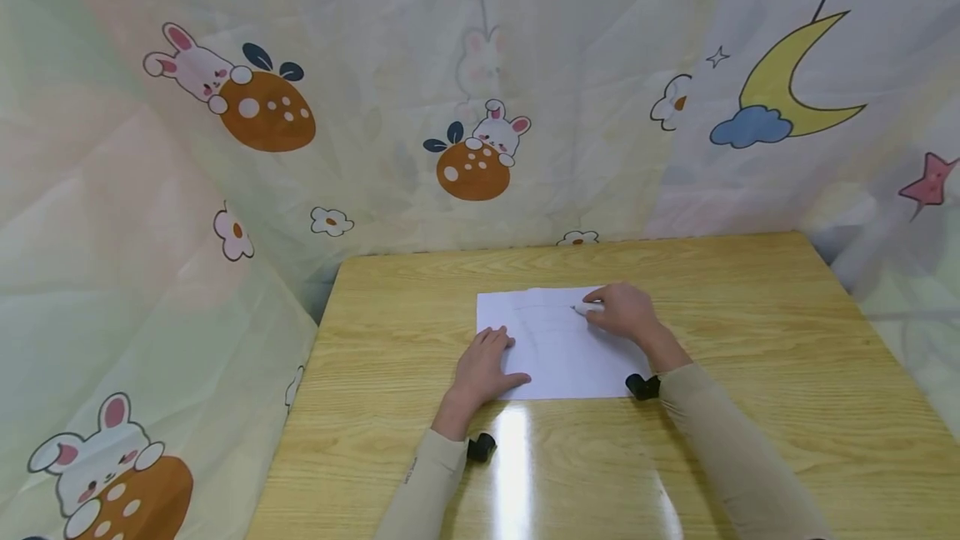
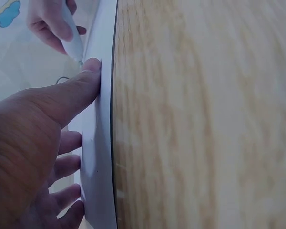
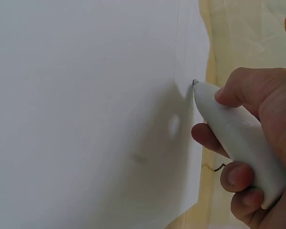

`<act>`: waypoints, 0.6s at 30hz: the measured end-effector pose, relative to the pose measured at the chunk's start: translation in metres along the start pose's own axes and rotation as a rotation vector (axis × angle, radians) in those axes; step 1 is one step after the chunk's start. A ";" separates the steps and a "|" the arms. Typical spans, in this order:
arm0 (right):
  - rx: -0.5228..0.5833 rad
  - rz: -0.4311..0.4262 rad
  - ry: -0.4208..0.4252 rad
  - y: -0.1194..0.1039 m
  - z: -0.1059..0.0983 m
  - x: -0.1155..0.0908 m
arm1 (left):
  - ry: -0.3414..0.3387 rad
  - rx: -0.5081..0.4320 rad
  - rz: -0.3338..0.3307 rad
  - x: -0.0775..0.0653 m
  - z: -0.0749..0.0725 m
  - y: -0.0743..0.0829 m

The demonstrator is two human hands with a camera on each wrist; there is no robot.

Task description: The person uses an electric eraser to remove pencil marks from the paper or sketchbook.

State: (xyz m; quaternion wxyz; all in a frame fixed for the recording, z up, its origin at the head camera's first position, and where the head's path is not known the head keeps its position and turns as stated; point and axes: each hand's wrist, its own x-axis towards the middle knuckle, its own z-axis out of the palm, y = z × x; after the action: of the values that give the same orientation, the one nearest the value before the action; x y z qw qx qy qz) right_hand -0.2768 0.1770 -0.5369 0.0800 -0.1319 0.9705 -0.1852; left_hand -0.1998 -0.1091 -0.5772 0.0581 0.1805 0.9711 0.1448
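A white sheet of paper (image 1: 558,357) lies on the wooden table, with faint lines across its upper part. My left hand (image 1: 482,367) rests on its left side, fingers spread and thumb near the front edge. Close up in the left wrist view, the left thumb (image 2: 78,90) presses on the paper (image 2: 97,157). My right hand (image 1: 621,311) grips a white pen-shaped tool (image 3: 240,133) with a small metal tip. That tip meets the paper near the far edge, toward the right. The kind of tool is not clear.
The wooden table (image 1: 390,315) extends around the paper on all sides. Behind it and to the left hangs a printed cloth (image 1: 375,173) with rabbits and flowers. Black wrist devices (image 1: 482,447) sit at both cuffs.
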 end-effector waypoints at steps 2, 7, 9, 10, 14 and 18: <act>0.004 0.013 -0.001 0.000 -0.001 0.000 | 0.005 0.000 -0.002 -0.001 0.000 0.000; -0.007 0.045 0.009 0.000 -0.001 0.000 | 0.014 -0.008 0.000 -0.003 -0.002 0.002; -0.007 0.042 0.000 0.000 0.000 0.000 | 0.013 -0.005 -0.001 -0.004 -0.003 0.003; -0.006 0.040 -0.004 0.000 0.001 0.000 | 0.012 -0.005 -0.004 -0.004 -0.004 0.003; -0.001 0.042 -0.017 0.001 0.001 0.000 | 0.008 -0.005 -0.013 -0.005 -0.004 0.004; -0.009 0.054 -0.004 0.002 0.000 0.000 | 0.008 -0.008 -0.010 -0.004 -0.004 0.004</act>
State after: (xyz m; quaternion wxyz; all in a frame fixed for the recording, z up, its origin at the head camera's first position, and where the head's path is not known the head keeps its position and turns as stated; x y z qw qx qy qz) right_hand -0.2770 0.1788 -0.5374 0.0860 -0.1065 0.9743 -0.1786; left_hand -0.1949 -0.1076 -0.5720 0.0557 0.1746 0.9717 0.1493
